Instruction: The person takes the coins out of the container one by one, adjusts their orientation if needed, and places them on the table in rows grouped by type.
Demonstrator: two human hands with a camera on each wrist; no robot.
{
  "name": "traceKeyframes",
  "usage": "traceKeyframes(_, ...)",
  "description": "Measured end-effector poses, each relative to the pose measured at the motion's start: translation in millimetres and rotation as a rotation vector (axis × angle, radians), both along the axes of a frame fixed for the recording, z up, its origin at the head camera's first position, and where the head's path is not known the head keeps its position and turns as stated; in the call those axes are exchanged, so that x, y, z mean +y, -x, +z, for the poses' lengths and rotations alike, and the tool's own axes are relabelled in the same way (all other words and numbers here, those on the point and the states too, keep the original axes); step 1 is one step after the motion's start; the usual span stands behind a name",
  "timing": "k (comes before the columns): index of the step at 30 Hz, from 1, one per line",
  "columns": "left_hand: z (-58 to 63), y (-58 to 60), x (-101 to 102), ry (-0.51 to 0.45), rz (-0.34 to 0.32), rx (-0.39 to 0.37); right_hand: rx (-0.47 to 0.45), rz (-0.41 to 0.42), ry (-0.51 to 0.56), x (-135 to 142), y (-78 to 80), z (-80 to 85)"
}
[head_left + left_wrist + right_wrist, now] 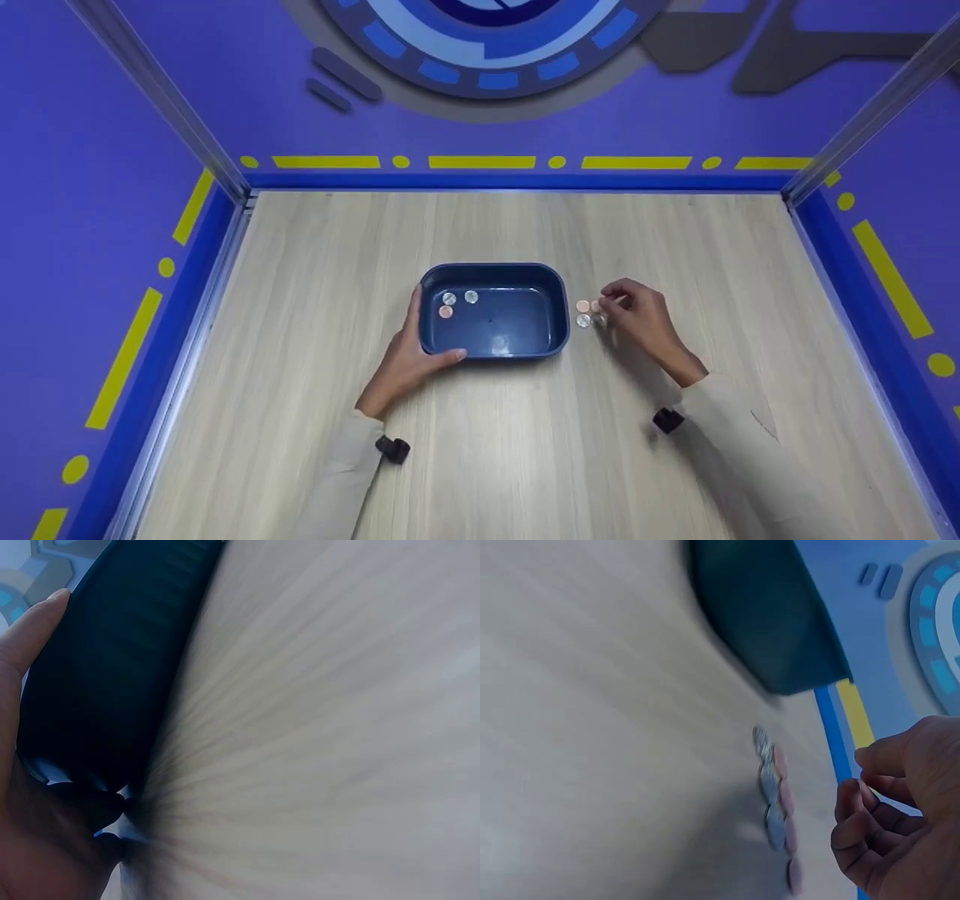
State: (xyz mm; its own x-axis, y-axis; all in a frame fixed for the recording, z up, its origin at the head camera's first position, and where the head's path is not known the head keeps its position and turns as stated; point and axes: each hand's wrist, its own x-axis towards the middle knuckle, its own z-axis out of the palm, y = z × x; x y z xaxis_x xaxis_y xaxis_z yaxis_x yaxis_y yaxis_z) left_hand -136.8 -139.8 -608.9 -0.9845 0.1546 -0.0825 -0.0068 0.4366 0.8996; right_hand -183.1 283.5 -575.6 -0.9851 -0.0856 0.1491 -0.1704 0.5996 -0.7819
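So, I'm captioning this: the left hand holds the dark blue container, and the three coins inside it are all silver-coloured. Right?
Not quite: the head view shows one copper-coloured coin beside two silver-coloured coins. The left hand does hold the dark blue container.

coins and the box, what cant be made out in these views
Head: the right hand covers part of the group of coins beside the box; the coins' markings are too small to read.
Left wrist: the box's wall hides its inside; the picture's top edge cuts the box off.
Right wrist: blur smears the coins' faces; the curled fingers would hide a small coin between them.
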Motion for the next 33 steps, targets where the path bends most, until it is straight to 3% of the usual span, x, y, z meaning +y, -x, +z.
traceKeyframes(19,-0.2,-0.2,-0.9,0.006,-0.009,0.015,0.084,0.183,0.07,-71.4,8.8,29.2)
traceKeyframes(33,0.2,0.1,0.2,0.012,-0.003,0.018,0.04,0.263,0.017,-106.1,25.3,33.0)
